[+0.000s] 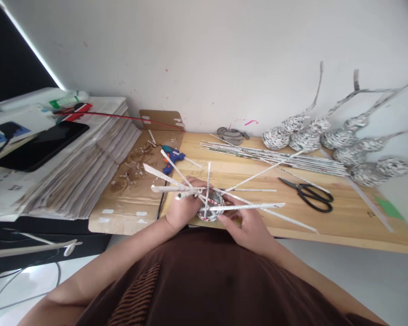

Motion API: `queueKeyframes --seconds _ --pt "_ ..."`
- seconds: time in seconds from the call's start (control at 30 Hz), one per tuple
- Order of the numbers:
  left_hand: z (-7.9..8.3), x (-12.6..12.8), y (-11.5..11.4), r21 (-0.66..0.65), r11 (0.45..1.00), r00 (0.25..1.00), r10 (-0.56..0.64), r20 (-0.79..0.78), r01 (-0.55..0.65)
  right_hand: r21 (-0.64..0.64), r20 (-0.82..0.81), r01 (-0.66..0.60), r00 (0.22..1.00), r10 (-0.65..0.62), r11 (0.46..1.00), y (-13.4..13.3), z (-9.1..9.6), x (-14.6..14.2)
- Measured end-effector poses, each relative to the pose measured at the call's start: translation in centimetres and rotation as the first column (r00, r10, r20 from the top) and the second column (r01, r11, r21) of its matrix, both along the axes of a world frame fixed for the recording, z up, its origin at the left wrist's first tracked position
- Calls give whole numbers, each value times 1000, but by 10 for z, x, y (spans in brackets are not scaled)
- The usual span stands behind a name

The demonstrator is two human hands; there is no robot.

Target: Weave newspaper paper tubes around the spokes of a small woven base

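Note:
Between my hands, at the table's front edge, is a small round woven paper basket (211, 213) made of rolled newspaper strips. Several white paper tubes (255, 207) stick out from it in all directions. My left hand (184, 206) is closed around its left side, where some tubes cross the fingers. On the right, my right hand (250, 225) grips the rim with the thumb in front; its other fingers are partly hidden behind the tubes. A glue gun (172, 158) with a blue body lies beyond my left hand.
Black-handled scissors (309, 194) lie to the right. Behind them stretches a bundle of rolled paper sticks (275, 158). Several woven gourd shapes (304, 140) stand at the back right. At left are stacked newspapers (112, 154), a phone (44, 145) and a scrap-strewn cardboard sheet (125, 208).

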State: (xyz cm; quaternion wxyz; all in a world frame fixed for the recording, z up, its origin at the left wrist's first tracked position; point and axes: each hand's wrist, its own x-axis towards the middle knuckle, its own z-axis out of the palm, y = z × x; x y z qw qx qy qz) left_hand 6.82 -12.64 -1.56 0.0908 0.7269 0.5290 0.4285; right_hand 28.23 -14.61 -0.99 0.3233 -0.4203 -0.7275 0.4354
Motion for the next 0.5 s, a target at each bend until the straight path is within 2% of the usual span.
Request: queueKeyframes --seconds 0.1,0.23,0.5 --pt "9 1 2 -74 997 1000 -3 7 4 34 -4 -6 1000 6 999 4 -6 -4" --pt "19 -2 5 -129 990 998 -66 -11 64 28 -66 93 994 -91 995 12 -14 -9" --pt "22 -10 8 -141 976 984 -175 -43 168 -89 -228 95 967 -113 992 18 -18 -12"
